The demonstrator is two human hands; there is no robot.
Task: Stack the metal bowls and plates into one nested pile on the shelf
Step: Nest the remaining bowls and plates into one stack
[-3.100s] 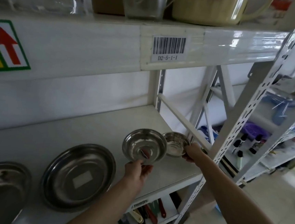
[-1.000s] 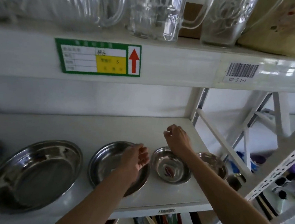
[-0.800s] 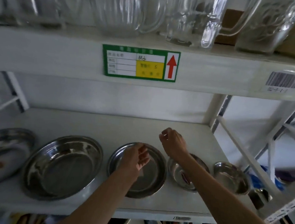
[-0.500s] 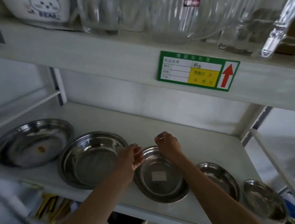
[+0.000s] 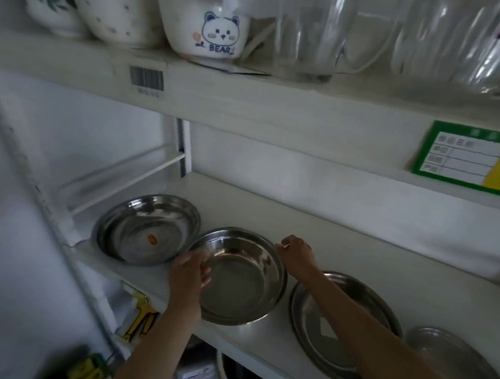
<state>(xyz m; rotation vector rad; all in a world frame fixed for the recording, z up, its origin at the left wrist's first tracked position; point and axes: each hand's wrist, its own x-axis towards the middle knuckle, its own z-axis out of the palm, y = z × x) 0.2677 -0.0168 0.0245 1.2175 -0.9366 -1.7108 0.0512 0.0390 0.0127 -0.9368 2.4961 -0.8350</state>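
Thin polished steel, the second bowl (image 5: 239, 276) from the shelf's (image 5: 358, 250) left end looks light, rigid and slippery; left hand (image 5: 188, 270) and right hand (image 5: 296, 252) apparently pinch opposite rims, the soundest hold, though blur obscures the fingers.

Lying in a row along a white metal shelf (image 5: 344, 237), four steel dishes: at the far left a wide plate (image 5: 145, 228) bearing a small orange spot; just beside it a deep bowl (image 5: 241, 279), its rim overlapping the plate's edge; then a flat plate (image 5: 336, 324) showing a pale square sticker mark; and at the right edge a blurred, partly cropped dish (image 5: 462, 371).
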